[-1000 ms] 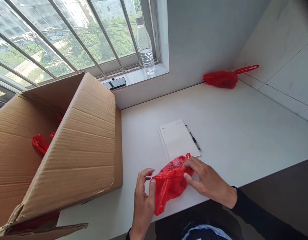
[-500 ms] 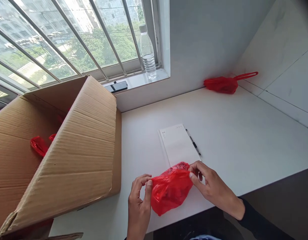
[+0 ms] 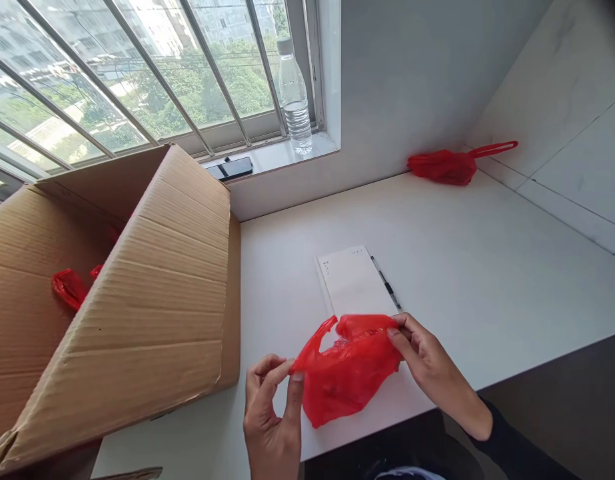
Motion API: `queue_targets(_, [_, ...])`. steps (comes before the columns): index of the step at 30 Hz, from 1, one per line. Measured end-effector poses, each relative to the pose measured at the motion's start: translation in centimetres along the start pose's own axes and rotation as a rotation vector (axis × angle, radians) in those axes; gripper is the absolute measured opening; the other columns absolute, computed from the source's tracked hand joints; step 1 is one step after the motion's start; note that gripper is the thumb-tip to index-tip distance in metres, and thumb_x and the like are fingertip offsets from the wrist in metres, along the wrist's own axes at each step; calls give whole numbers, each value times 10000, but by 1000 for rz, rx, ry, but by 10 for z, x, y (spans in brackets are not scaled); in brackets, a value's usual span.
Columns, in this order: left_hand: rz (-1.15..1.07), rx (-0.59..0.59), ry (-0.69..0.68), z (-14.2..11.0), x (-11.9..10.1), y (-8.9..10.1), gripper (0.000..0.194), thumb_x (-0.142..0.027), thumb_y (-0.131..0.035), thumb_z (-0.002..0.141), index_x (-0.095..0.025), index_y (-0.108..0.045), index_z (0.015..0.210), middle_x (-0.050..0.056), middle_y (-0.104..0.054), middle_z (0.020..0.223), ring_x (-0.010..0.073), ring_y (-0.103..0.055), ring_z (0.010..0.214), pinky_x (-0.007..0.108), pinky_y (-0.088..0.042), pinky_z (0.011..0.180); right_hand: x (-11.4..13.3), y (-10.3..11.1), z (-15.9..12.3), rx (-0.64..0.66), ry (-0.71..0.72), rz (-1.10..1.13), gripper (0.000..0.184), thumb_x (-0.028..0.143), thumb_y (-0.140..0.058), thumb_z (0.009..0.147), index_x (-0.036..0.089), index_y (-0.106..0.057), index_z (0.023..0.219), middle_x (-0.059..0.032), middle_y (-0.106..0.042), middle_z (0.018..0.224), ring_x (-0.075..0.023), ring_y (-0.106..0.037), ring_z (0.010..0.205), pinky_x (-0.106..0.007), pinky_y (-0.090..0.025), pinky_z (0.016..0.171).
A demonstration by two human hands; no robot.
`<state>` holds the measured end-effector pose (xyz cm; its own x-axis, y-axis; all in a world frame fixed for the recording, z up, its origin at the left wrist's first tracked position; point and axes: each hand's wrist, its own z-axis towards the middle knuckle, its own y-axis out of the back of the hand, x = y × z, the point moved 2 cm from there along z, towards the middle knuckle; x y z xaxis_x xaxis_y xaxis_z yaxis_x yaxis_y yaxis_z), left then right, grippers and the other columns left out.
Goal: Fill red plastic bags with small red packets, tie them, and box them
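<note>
A thin red plastic bag (image 3: 354,387) is resting at the counter's front edge, in front of a notebook (image 3: 360,280), with both hands spreading it. The fingers of the left hand (image 3: 273,423) are pinching its left corner, while those of the right hand (image 3: 427,360) are gripping its right edge. Compared with half a second ago, the hands are standing farther apart, the film is stretching wider, and a handle loop is now rising on the left around a gap. The bag is showing soft, translucent creases; the notebook is lying flat and white beside a slim pen (image 3: 387,283) on the smooth counter (image 3: 477,267). To the left, a ribbed cardboard box (image 3: 152,300) is gaping open, and a crumpled second red bag (image 3: 442,167) is sitting by the wall (image 3: 417,73).
</note>
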<state>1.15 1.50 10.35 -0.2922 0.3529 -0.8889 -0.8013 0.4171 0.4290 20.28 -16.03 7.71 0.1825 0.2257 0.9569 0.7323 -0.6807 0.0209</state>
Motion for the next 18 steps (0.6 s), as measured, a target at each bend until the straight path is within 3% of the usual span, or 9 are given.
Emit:
queue_targets(2, [-42, -27, 53, -4, -2, 2, 142, -400, -739, 903, -319, -808, 997, 19, -632, 972, 181, -593, 858, 268, -499, 765, -3, 2, -1, 5, -6, 26, 312, 558, -449, 1055, 262, -532, 1109, -9, -609, 940, -197, -590, 809, -329, -515, 722])
queue_targets(5, [-160, 52, 179, -12, -12, -5, 248, -463, -663, 946, -304, -790, 1087, 12, -712, 926, 148, -532, 639, 265, -471, 618, 0, -1, -3, 35, 8, -50, 294, 540, -536, 1014, 270, -531, 1130, -27, -633, 989, -225, -622, 910, -337, -545, 763])
queue_targets(9, [-164, 100, 156, -17, -34, -16, 276, -520, -745, 846, -276, -668, 949, 19, -700, 971, 219, -661, 880, 290, -529, 744, 16, -6, -11, 60, -5, -59, 307, 569, -536, 1010, 269, -571, 1064, -26, -661, 985, -211, -622, 868, -314, -544, 742])
queue_targets(13, [-152, 36, 290, -15, -46, -14, 395, -510, -791, 814, -272, -475, 817, -47, -569, 786, 141, -563, 694, 217, -467, 613, 27, -4, -25, -25, 5, -61, 309, 561, -492, 1035, 270, -568, 963, 0, -628, 860, -196, -594, 786, -289, -520, 675])
queue_targets(15, [-210, -11, 360, -14, -48, -10, 369, -493, -779, 839, -269, -486, 839, -53, -585, 790, 126, -586, 715, 195, -492, 673, 26, -1, -29, -72, 38, -102, 319, 557, -484, 1036, 269, -576, 931, -10, -628, 849, -211, -606, 794, -298, -528, 670])
queue_targets(18, [-292, -6, 382, -15, -51, -6, 374, -503, -789, 824, -298, -567, 1044, -12, -698, 1025, 166, -679, 893, 232, -550, 812, 18, 4, -28, -113, 80, -158, 315, 554, -484, 1028, 274, -593, 933, -44, -678, 945, -244, -656, 861, -331, -566, 714])
